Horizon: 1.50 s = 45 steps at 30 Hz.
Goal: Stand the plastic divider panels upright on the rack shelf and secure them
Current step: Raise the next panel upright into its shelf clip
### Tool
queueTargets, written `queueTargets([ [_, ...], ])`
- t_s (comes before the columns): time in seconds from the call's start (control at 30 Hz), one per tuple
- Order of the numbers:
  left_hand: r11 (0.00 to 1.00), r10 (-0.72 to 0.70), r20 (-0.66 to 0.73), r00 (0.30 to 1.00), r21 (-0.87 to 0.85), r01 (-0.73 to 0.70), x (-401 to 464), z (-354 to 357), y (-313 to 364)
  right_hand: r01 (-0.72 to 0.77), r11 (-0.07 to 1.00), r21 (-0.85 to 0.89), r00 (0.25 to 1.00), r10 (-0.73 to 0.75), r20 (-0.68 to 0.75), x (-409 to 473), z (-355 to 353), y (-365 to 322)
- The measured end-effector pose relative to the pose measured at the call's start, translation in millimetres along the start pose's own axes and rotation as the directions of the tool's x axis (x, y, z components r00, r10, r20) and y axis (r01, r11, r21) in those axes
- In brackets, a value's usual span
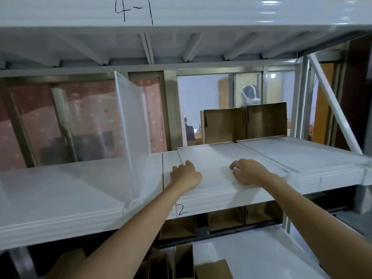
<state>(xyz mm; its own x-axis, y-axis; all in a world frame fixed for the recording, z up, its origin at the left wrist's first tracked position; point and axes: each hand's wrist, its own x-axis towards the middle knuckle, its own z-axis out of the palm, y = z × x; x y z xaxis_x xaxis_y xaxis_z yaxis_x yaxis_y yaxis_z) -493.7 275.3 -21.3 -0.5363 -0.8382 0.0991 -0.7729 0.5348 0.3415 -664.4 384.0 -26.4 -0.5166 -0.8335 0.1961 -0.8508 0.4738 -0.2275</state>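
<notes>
One translucent white plastic divider panel point(132, 125) stands upright on the white rack shelf point(80, 198), left of centre. A second panel point(217, 158) lies flat on the shelf in the middle. My left hand point(186, 175) rests on its near left edge with fingers curled over the rim. On its near right part sits my right hand point(246, 171), fingers bent against the surface. A third panel point(298, 152) lies flat to the right, overlapping the second one's edge.
The upper shelf point(181, 27), marked "4-1", hangs low overhead. Open cardboard boxes point(245, 123) stand at the back of the shelf, and more boxes point(225, 220) sit below. A diagonal brace point(332, 105) crosses the right end. A person is visible behind the rack.
</notes>
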Motion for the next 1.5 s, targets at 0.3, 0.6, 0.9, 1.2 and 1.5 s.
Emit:
queueTargets([
  [0.3,0.627,-0.245,0.148,0.958,-0.729,0.273,6.8,-6.2,21.9,0.002,1.000,0.026,1.000,-0.002,-0.020,0.3,11.3,9.9],
  [0.6,0.352,-0.335,0.095,0.937,-0.911,0.217,6.3,-8.0,22.7,0.198,0.980,0.034,0.964,-0.201,0.175,10.0,-3.3,32.2],
  [0.9,0.467,-0.491,0.024,0.871,-0.837,0.286,-2.5,-8.0,15.2,0.300,0.942,0.152,0.954,-0.296,-0.049,26.7,-58.1,129.3],
  [1.2,0.465,-0.592,0.050,0.804,-0.793,0.393,-2.9,-10.6,45.0,0.229,0.969,0.096,0.966,-0.238,0.096,26.3,-44.4,150.4],
  [1.5,-0.243,-0.323,0.188,0.928,-0.964,0.111,-22.1,-23.0,61.4,0.201,0.967,0.158,0.958,-0.227,0.172,18.5,-47.4,138.6],
])
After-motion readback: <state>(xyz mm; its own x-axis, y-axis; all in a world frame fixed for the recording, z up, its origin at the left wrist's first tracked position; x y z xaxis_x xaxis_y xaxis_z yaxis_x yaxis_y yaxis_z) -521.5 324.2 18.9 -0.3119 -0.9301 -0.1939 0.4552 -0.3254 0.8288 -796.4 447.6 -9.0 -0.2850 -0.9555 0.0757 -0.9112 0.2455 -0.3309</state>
